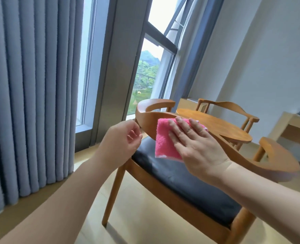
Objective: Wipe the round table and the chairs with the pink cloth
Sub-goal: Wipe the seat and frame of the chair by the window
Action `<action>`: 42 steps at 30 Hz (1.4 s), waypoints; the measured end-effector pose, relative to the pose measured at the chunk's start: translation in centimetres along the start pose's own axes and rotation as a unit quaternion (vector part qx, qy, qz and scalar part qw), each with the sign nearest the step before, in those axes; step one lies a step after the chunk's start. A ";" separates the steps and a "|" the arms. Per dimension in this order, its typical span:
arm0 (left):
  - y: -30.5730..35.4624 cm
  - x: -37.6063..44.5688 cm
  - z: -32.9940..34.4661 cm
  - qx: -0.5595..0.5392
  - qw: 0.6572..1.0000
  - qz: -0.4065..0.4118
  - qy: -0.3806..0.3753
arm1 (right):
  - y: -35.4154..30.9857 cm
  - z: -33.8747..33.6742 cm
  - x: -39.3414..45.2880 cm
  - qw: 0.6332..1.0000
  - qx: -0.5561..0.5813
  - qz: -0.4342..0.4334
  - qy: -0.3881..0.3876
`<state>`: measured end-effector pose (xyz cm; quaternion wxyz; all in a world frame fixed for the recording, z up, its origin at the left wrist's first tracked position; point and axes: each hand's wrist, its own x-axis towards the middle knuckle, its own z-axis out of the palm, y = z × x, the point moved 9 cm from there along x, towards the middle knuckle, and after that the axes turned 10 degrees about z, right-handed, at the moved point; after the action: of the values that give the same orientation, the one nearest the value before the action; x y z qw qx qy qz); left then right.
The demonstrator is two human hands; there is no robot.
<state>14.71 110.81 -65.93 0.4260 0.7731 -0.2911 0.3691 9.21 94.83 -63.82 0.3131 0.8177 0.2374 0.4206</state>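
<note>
head view looks down over a wooden chair (163, 187) with a dark padded seat, its curved backrest rail running from upper left to lower right across the middle of the picture. beyond the chair stands the round desk (214, 125), and a second chair (234, 110) sits on the far side of it, near the white wall. blue-grey curtains (31, 85) hang at the left beside a tall window (149, 73).

the right hand (196, 143) reaches in from the lower right, forearm angled up and left, palm down with straight spread fingers pressing the pink cloth (163, 140) flat against the backrest rail. the cloth drapes over the rail, its long side hanging down toward the seat. the left hand (122, 138) hovers just left of the rail, fingers loosely curled, holding nothing.

no readable writing shows.
</note>
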 end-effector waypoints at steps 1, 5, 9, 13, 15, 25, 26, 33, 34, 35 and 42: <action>-0.2 -0.8 -0.2 0.012 1.000 0.005 -0.006 | 0.1 0.2 0.0 1.000 -0.015 0.003 -0.009; -0.9 -3.8 -1.2 0.043 0.999 0.030 -0.001 | -0.3 0.9 1.0 0.993 -0.110 0.022 -0.043; -1.2 -5.6 -1.5 0.081 0.994 0.040 -0.054 | -1.4 3.0 1.0 0.980 -0.133 0.054 -0.138; -2.1 -5.6 -3.9 0.106 0.993 0.029 -0.047 | -3.5 4.9 3.5 0.971 -0.145 0.061 -0.178; -2.8 -4.9 -4.8 0.109 0.994 0.019 -0.026 | -4.3 5.6 6.0 0.967 -0.165 0.069 -0.182; -4.3 -5.7 -4.9 0.115 0.992 0.004 -0.060 | -7.7 11.0 12.5 0.926 -0.268 0.092 -0.250; -4.7 -5.7 -5.0 0.116 0.991 0.002 -0.061 | -7.8 11.3 13.0 0.923 -0.275 0.093 -0.252; -6.0 -6.1 -4.3 0.112 0.991 0.003 -0.073 | -8.5 12.3 14.5 0.923 -0.268 0.099 -0.257; -6.2 -5.9 -4.4 0.114 0.991 0.005 -0.073 | -8.8 12.2 14.7 0.926 -0.264 0.086 -0.255; -6.2 -5.7 -4.5 0.117 0.991 0.008 -0.072 | -8.9 12.0 14.5 0.928 -0.261 0.076 -0.255; -6.1 -5.9 -3.5 0.123 0.989 0.014 -0.081 | -7.6 8.5 11.5 0.960 -0.198 0.040 -0.193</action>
<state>15.00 117.50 -72.23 0.2979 0.8425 -0.2879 0.3444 21.51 104.91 -66.84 0.4913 0.8141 0.0512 0.3053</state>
